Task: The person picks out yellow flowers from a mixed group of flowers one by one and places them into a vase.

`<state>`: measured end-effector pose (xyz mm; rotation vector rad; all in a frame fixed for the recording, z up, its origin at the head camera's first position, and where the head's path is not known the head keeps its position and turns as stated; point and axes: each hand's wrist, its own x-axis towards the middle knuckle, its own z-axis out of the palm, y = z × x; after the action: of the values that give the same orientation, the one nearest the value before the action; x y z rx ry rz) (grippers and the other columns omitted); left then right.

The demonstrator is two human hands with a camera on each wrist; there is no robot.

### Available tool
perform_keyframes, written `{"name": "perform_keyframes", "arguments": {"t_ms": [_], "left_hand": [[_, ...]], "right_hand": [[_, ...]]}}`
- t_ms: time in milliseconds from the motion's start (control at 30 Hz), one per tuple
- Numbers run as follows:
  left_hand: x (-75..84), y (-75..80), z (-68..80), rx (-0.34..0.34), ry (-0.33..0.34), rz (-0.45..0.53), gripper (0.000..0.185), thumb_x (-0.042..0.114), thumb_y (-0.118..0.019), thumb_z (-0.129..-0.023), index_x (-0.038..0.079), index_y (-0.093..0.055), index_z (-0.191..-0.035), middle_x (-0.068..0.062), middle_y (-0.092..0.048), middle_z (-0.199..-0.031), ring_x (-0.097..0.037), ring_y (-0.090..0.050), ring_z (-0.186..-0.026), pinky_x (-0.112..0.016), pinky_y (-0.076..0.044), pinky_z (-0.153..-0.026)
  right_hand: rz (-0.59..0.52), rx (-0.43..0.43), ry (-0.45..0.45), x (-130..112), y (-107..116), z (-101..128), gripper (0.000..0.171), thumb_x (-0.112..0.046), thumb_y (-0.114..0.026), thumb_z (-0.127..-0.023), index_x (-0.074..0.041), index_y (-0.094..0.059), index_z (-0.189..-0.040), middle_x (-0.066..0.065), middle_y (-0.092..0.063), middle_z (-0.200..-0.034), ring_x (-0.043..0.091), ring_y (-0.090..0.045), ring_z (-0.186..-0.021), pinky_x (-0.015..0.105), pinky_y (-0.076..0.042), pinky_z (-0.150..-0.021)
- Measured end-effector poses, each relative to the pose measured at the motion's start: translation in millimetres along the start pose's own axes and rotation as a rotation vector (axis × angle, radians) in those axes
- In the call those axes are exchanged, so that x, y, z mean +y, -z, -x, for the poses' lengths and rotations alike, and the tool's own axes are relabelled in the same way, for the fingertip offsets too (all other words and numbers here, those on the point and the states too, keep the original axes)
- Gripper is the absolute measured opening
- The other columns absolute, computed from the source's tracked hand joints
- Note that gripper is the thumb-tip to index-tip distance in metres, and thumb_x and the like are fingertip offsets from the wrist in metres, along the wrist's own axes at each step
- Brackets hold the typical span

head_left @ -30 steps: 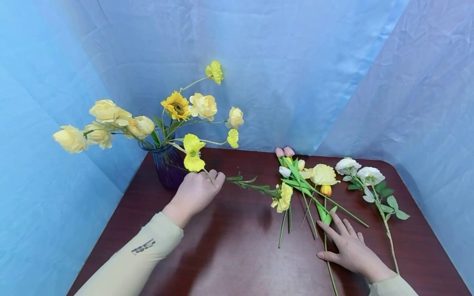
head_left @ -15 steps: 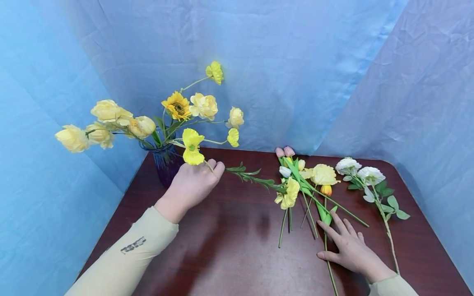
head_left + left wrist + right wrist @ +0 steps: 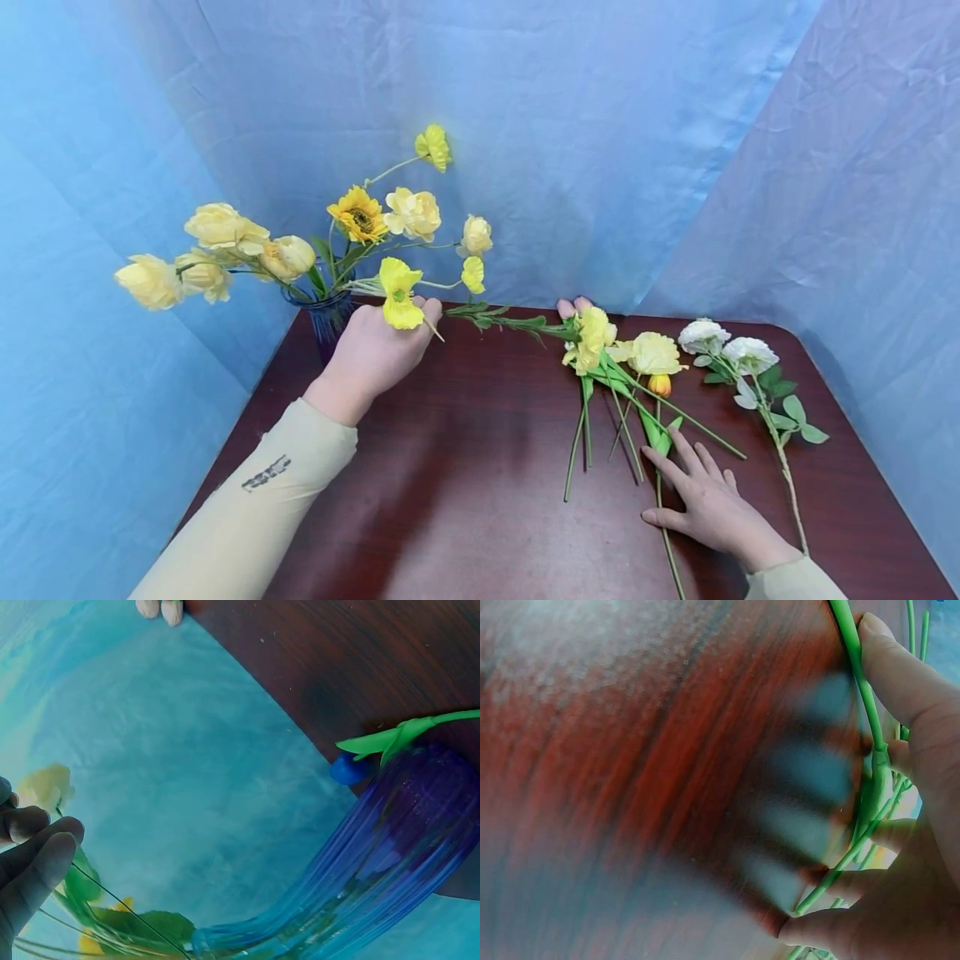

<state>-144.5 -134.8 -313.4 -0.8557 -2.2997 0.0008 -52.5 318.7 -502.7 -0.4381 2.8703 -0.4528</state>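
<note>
stem (image 3: 517, 322) with yellow bloom (image 3: 592, 333) held level, 3 o'clock of vase (image 3: 327, 321). left hand (image 3: 375, 350) pinches its end; right hand (image 3: 708, 504) flat, fingers spread on loose stems (image 3: 645, 417). risk: bloom snags the pile; the vase tips.

Dark red table (image 3: 465, 500), crumpled blue backdrop (image 3: 600, 125), white roses (image 3: 727, 350) lying near the right edge.

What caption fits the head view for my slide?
Left hand lifts a yellow flower stem beside the blue vase; right hand rests flat on stems on the table.
</note>
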Motion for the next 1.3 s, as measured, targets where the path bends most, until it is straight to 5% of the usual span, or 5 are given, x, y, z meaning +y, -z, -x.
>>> {"name": "perform_keyframes", "arguments": {"t_ms": [200, 400, 900, 1100, 1300], "left_hand": [[-12.5, -3.3, 0.0, 0.041, 0.118, 0.08, 0.02, 0.01, -0.068, -0.097, 0.005, -0.054, -0.084, -0.004, -0.042, -0.053, -0.023, -0.046, -0.04, -0.041, -0.043, -0.039], [-22.5, -2.4, -2.0, -0.005, 0.266, 0.109, 0.018, 0.018, -0.071, -0.097, 0.001, -0.066, -0.095, -0.009, -0.05, -0.053, -0.033, -0.059, -0.048, -0.047, -0.05, -0.046], [-47.8, -5.0, -15.2, -0.011, 0.503, 0.231, 0.016, 0.015, -0.062, -0.102, 0.0, -0.065, -0.107, -0.018, -0.063, -0.072, -0.037, -0.06, -0.055, -0.047, -0.05, -0.049], [-50.9, -2.0, -23.7, -0.007, 0.529, 0.246, 0.017, 0.017, -0.057, -0.106, 0.0, -0.062, -0.105, -0.016, -0.06, -0.078, -0.036, -0.058, -0.056, -0.047, -0.049, -0.052], [-51.1, 5.8, -30.9, 0.139, 0.459, 0.198, 0.024, 0.02, -0.052, -0.108, -0.001, -0.054, -0.096, -0.014, -0.046, -0.066, -0.033, -0.045, -0.046, -0.043, -0.038, -0.044]], "right_hand": [[-0.004, 0.001, 0.006, 1, -2, 1, 0.092, -0.069, -0.074, -0.078, -0.02, -0.049, -0.152, 0.023, -0.016, -0.164, 0.065, -0.029, -0.136, 0.089, -0.029, -0.086], [-0.004, 0.0, 0.001, 3, -2, 0, 0.092, -0.069, -0.074, -0.078, -0.02, -0.049, -0.152, 0.023, -0.015, -0.164, 0.066, -0.027, -0.137, 0.089, -0.028, -0.086], [0.007, 0.01, 0.01, 0, -1, 1, 0.09, -0.067, -0.074, -0.079, -0.02, -0.049, -0.152, 0.024, -0.017, -0.164, 0.066, -0.028, -0.137, 0.089, -0.028, -0.086], [-0.001, -0.006, 0.0, 1, 1, 0, 0.091, -0.07, -0.072, -0.079, -0.022, -0.048, -0.152, 0.023, -0.015, -0.165, 0.065, -0.026, -0.138, 0.089, -0.027, -0.087], [0.005, -0.012, 0.002, 1, 4, 2, 0.091, -0.071, -0.071, -0.079, -0.022, -0.049, -0.152, 0.023, -0.016, -0.164, 0.066, -0.027, -0.137, 0.089, -0.028, -0.086]]}}
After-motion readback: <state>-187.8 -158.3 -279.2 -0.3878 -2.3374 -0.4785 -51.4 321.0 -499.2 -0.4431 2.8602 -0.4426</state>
